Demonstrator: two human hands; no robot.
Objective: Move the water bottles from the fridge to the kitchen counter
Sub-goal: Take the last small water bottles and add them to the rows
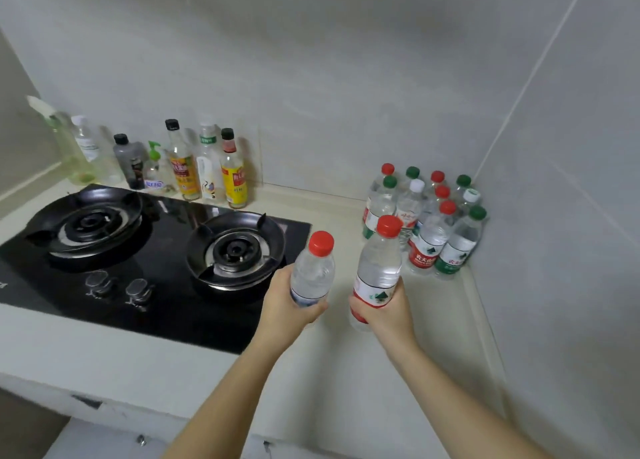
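My left hand (287, 309) grips a clear water bottle with a red cap and a blue label (313, 271), held upright above the cream kitchen counter (332, 223). My right hand (388, 311) holds a second red-capped water bottle with a red and white label (377, 271), also upright. Both bottles hang over the counter just right of the stove. A cluster of several water bottles (429, 216) with red, green and white caps stands in the back right corner of the counter, a short way beyond my right hand. The fridge is out of view.
A black two-burner gas stove (149, 251) fills the counter's left side, its knobs near the front edge. Several sauce, oil and cleaner bottles (183, 161) line the back wall behind it. Grey tiled walls close in the back and right.
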